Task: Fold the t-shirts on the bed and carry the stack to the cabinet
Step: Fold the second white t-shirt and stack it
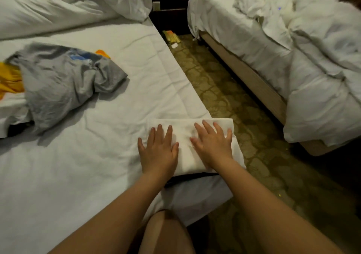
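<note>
Folded white t-shirt (184, 156), soft smooth cotton, neat rectangle, lies at the right edge of the bed (78, 175) close to its near right corner, its right side overhanging the edge a little. A thin dark fabric layer (191, 175) peeks out under its near edge; cannot tell what it is. Left hand (159, 152) lies palm down on the left part of the folded shirt, fingers straight and spread, thumb side partly on the sheet, gripping nothing. Right hand (214, 146) lies palm down on the right part, fingers straight and slightly fanned, also just pressing flat, no pinch. Hands near each other, not touching. Grey t-shirt (64, 81), crumpled, wrinkled jersey with a blue print patch, sits toward the bed's left edge, well apart from the folded one. Yellow-orange garment (9, 81) bunched under and beside it at the left edge, a small corner also showing behind the grey shirt. Bed sheet white, lightly creased, quilted seam lines near the right edge. Puffy white duvet (68, 1) heaped along the far edge. A bare knee (166, 234) at the near edge. Across a narrow aisle of dark patterned carpet (234, 107), a second bed (254, 44) with rumpled white bedding and a beige base. Small yellow object (171, 36) on the floor at the aisle's far end, blurred. Room dim.
</note>
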`<state>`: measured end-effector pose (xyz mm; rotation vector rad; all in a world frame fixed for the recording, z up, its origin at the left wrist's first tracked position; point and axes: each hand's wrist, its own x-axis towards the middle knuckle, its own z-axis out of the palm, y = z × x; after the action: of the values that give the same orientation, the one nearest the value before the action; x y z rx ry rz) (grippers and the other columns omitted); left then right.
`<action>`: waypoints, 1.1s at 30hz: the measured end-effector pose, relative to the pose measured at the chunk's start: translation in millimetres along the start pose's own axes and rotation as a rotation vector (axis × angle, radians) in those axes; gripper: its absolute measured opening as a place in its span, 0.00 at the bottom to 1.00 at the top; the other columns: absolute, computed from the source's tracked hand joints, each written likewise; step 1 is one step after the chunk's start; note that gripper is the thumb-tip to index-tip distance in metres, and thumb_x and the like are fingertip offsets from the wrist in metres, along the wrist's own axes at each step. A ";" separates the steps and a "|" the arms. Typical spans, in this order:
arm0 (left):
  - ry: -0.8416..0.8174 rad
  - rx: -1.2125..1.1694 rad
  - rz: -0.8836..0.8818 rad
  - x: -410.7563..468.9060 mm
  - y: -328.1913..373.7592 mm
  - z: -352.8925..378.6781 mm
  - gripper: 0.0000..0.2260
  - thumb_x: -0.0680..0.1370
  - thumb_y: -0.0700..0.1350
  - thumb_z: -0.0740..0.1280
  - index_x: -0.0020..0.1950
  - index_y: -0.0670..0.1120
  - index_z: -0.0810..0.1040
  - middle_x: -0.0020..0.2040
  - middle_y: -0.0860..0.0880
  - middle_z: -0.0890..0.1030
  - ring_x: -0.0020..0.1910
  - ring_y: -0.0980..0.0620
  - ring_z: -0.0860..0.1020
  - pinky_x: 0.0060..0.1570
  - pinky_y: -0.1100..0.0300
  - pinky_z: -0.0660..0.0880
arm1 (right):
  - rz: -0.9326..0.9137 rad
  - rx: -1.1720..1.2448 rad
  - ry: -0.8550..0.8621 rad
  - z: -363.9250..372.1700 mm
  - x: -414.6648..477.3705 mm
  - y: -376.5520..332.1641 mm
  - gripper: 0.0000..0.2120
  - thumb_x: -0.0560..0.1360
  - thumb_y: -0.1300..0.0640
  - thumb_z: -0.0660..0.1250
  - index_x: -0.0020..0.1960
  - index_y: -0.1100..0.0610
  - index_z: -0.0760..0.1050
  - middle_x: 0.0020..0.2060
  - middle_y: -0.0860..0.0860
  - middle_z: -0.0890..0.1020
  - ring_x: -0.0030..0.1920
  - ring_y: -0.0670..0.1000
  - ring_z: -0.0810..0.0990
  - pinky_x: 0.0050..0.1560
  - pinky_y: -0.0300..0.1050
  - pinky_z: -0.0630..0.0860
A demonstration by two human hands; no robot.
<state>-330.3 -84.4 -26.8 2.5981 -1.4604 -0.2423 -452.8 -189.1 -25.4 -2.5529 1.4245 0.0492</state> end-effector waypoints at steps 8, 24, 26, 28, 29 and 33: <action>0.171 -0.038 -0.108 -80.1 -105.3 -85.8 0.24 0.81 0.55 0.51 0.76 0.56 0.50 0.78 0.49 0.51 0.76 0.50 0.51 0.71 0.45 0.50 | -0.237 0.025 0.373 -61.0 -53.2 -102.7 0.17 0.80 0.48 0.55 0.66 0.48 0.71 0.61 0.49 0.78 0.64 0.53 0.72 0.70 0.57 0.53; 0.416 0.023 -0.371 -194.8 -290.0 -174.2 0.22 0.79 0.53 0.56 0.73 0.52 0.61 0.72 0.50 0.64 0.71 0.49 0.61 0.67 0.44 0.56 | -0.508 0.007 0.343 -58.8 -121.8 -325.1 0.16 0.80 0.47 0.52 0.64 0.46 0.71 0.60 0.48 0.78 0.64 0.54 0.70 0.69 0.56 0.51; 0.421 0.022 -0.388 -189.1 -307.6 -174.2 0.21 0.79 0.52 0.56 0.73 0.52 0.62 0.72 0.49 0.65 0.71 0.49 0.62 0.67 0.44 0.56 | -0.542 -0.010 0.331 -51.6 -110.0 -342.9 0.16 0.80 0.47 0.52 0.64 0.46 0.71 0.60 0.48 0.78 0.64 0.54 0.70 0.68 0.56 0.51; 0.413 0.025 -0.413 -177.8 -326.8 -171.3 0.21 0.80 0.51 0.57 0.73 0.51 0.62 0.72 0.49 0.65 0.71 0.49 0.62 0.68 0.44 0.56 | -0.567 -0.017 0.297 -43.7 -91.4 -361.0 0.16 0.80 0.47 0.53 0.64 0.46 0.72 0.60 0.49 0.78 0.63 0.55 0.71 0.68 0.56 0.52; 0.403 0.026 -0.431 -170.1 -337.6 -167.7 0.21 0.80 0.51 0.57 0.73 0.51 0.62 0.72 0.49 0.65 0.71 0.49 0.62 0.68 0.44 0.56 | -0.577 -0.020 0.276 -39.3 -80.2 -370.5 0.16 0.80 0.47 0.53 0.64 0.46 0.72 0.60 0.49 0.78 0.64 0.55 0.71 0.68 0.56 0.52; 0.331 0.023 -0.501 -131.1 -381.8 -145.0 0.23 0.79 0.52 0.57 0.74 0.51 0.60 0.73 0.49 0.64 0.72 0.48 0.61 0.68 0.43 0.55 | -0.592 -0.066 0.202 -15.9 -27.0 -408.4 0.17 0.78 0.45 0.54 0.65 0.45 0.71 0.61 0.50 0.78 0.64 0.55 0.71 0.67 0.57 0.54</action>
<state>-49.0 231.7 43.2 2.8073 -0.7009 0.1490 -123.5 37.4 64.1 -2.9915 0.6716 -0.2651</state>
